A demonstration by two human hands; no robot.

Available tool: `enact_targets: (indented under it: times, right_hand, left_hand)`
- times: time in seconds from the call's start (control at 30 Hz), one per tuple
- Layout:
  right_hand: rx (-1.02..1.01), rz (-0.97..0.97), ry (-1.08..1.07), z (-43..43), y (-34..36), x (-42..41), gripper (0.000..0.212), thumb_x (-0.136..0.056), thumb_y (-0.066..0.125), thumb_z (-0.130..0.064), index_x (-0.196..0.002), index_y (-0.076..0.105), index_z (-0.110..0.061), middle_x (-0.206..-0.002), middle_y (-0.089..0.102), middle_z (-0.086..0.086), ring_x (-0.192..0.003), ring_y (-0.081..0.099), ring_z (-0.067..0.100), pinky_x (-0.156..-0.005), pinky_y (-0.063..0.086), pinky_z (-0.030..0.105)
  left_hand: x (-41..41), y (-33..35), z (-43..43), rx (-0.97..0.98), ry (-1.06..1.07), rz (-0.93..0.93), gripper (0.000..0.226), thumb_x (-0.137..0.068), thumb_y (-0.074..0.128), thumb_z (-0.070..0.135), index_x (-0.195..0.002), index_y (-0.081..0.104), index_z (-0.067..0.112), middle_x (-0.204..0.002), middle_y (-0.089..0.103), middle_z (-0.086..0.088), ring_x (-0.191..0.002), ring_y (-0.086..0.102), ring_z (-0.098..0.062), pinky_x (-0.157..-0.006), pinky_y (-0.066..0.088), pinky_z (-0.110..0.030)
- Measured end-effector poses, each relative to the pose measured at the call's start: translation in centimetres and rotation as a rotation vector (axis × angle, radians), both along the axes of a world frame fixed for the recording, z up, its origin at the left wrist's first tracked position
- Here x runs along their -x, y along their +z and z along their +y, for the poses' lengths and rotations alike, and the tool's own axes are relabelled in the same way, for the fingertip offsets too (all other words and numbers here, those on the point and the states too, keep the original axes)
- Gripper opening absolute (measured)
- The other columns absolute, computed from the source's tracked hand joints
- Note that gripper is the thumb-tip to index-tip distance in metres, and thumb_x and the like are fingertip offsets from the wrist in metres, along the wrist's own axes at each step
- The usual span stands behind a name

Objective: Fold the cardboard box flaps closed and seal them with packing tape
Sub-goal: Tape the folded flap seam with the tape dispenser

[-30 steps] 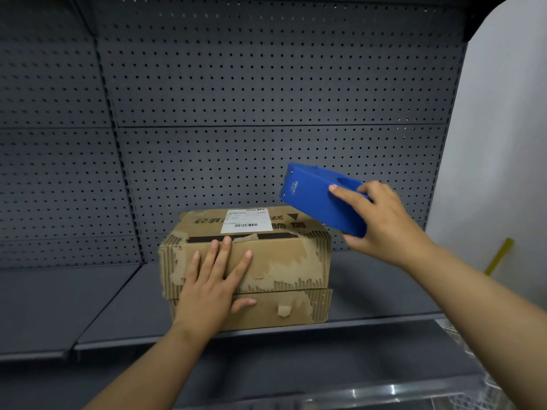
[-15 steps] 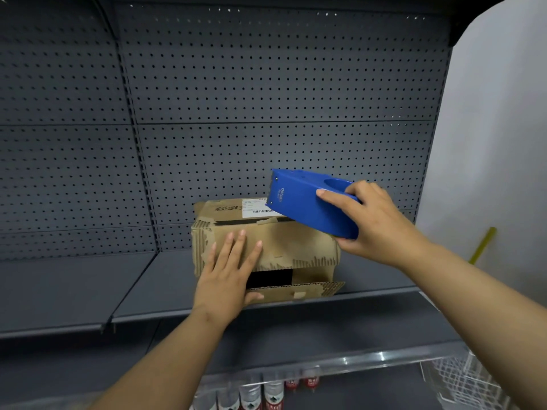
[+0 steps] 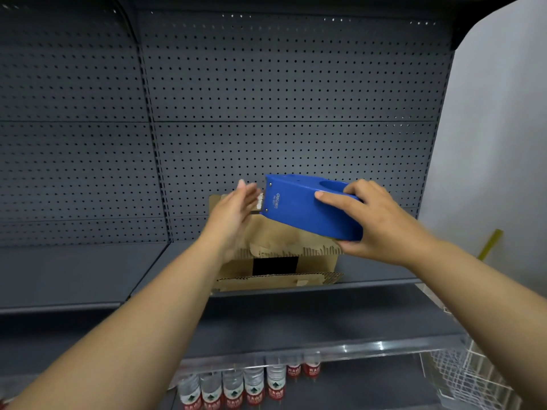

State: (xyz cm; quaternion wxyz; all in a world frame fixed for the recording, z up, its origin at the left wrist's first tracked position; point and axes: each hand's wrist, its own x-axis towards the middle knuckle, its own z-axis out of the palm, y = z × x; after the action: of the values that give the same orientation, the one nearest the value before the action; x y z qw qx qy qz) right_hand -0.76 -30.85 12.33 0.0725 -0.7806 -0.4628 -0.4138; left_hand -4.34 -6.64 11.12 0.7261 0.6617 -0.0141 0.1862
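Observation:
A worn brown cardboard box (image 3: 275,250) lies on its side on the grey shelf (image 3: 88,270). Its front flaps gape, showing a dark gap, and the lower flap (image 3: 278,281) hangs out over the shelf edge. My right hand (image 3: 376,220) grips a blue tape dispenser (image 3: 307,208) in front of the box's upper part, its toothed end pointing left. My left hand (image 3: 233,214) is lifted off the box with straight fingers, just left of the dispenser's toothed end and blurred by motion. The box top is mostly hidden behind both hands.
A grey pegboard wall (image 3: 266,99) backs the shelf. Below, a lower shelf holds several water bottles (image 3: 245,386) behind a clear rail. A white wire basket (image 3: 473,377) sits at the bottom right, and a white wall (image 3: 503,143) with a yellow strip (image 3: 490,244) at the right.
My left hand has left the box's front flap and risen toward the dispenser's toothed end. The dispenser has stayed over the box. The front flaps stay sprung open.

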Motion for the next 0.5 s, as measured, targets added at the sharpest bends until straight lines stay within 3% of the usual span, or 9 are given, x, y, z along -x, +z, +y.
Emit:
enact_targets:
  times: [0.17, 0.3, 0.5]
  right_hand:
    - [0.015, 0.018, 0.048, -1.6, 0.7, 1.0, 0.086, -0.058, 0.080, -0.018, -0.132, 0.037, -0.028, -0.095, 0.051, 0.014, -0.087, 0.037, 0.016, -0.083, 0.034, 0.032]
    - [0.043, 0.032, 0.068, -3.2, 1.0, 1.9, 0.081, -0.060, 0.075, -0.020, -0.132, 0.037, -0.026, -0.095, 0.050, 0.014, -0.087, 0.037, 0.018, -0.082, 0.034, 0.031]
    - [0.046, 0.077, 0.098, -4.9, 1.0, 3.8, 0.070, -0.066, 0.052, -0.040, -0.133, 0.036, -0.028, -0.095, 0.044, 0.007, -0.085, 0.032, 0.013, -0.076, 0.036, 0.028]
  left_hand:
    - [1.5, 1.7, -1.5, 0.039, -0.149, 0.037, 0.031, -0.097, 0.040, 0.038, -0.093, 0.061, 0.016, -0.104, 0.064, -0.003, -0.096, 0.062, -0.017, -0.091, 0.048, -0.030]
    - [2.6, 1.9, -2.9, 0.075, -0.156, 0.012, 0.021, -0.095, 0.048, 0.028, -0.087, 0.062, 0.015, -0.081, 0.063, 0.000, -0.074, 0.060, -0.012, -0.073, 0.052, -0.022]
    - [4.0, 1.8, -5.2, 0.093, -0.009, 0.025, 0.018, -0.094, 0.049, 0.013, -0.081, 0.062, 0.012, -0.059, 0.063, 0.005, -0.054, 0.055, -0.008, -0.053, 0.048, -0.018]
